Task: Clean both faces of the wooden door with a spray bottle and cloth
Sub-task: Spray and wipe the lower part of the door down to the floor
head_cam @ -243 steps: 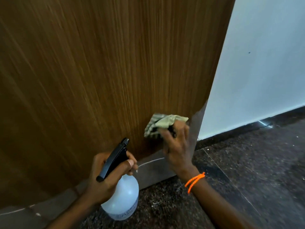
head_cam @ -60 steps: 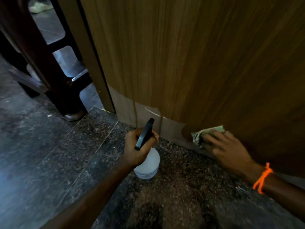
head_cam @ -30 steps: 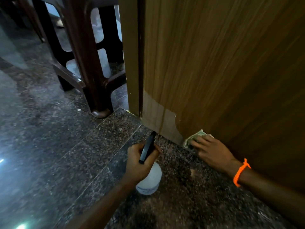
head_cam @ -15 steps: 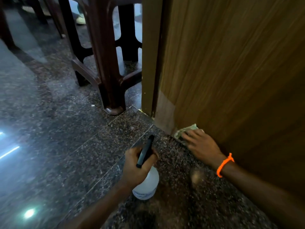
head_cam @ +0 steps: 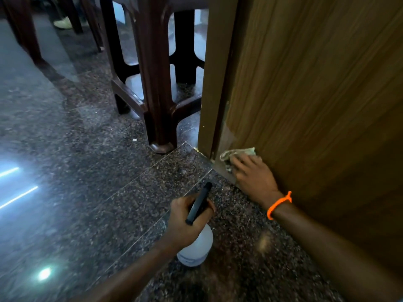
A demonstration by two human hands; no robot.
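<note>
Brown wood-grain door, crumpled cloth

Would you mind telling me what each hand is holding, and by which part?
The left hand grips the spray bottle around its neck, below the black head. The right hand presses the cloth flat against the door.
</note>
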